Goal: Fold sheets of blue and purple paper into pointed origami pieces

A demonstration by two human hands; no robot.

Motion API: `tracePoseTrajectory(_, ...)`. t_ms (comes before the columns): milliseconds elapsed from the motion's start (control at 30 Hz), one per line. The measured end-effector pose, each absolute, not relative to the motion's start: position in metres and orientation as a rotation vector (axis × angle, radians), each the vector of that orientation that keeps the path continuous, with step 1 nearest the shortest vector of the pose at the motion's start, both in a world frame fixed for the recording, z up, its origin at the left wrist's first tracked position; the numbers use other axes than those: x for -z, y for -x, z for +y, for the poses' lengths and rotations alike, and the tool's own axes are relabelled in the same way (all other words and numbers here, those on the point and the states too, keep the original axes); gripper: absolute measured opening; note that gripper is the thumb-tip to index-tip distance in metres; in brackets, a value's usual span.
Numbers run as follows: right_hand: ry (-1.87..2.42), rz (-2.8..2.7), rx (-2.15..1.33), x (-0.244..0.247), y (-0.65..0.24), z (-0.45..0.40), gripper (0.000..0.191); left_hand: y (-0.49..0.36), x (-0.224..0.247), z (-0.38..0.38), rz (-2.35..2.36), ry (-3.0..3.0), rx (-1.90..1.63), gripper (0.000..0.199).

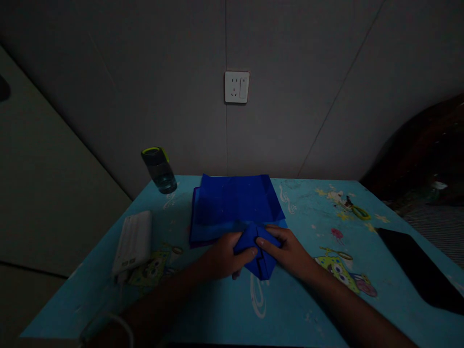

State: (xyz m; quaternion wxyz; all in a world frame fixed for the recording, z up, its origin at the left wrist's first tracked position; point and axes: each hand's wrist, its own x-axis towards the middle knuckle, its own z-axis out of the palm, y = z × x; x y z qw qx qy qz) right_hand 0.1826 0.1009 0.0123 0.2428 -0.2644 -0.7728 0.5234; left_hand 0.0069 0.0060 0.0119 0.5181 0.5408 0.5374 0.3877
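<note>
Between my two hands is a folded piece of blue paper (261,266), held above the table in a pointed, many-sided shape with a seam down its middle. My left hand (229,255) grips its left side, thumb on top and fingers curled beneath. On the right side, my right hand (286,247) pinches it with the thumb near the seam and the fingers behind. Just beyond the hands lies a stack of blue sheets (235,198), with a purple edge showing at its left. The undersides of the fold are hidden by my fingers.
A water bottle (159,171) stands at the back left, and a white power bank (134,239) with a cable lies at the left. To the right are green-handled scissors (358,211) and a black tablet-like slab (420,268). The patterned blue table (282,314) meets a wall with a socket (237,87).
</note>
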Motion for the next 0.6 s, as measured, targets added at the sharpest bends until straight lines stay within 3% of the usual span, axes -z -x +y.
tracePoseTrajectory(400, 0.835, -1.956, -1.624, -0.014, -0.182, 0.099, 0.031, -0.008, 0.0, 0.008, 1.205, -1.236, -1.012, 0.038)
tracePoseTrajectory(600, 0.946, -1.759, -1.629, -0.008, -0.18, 0.097, 0.042, -0.008, 0.0, 0.009, 1.19, -1.248, -1.095, 0.045)
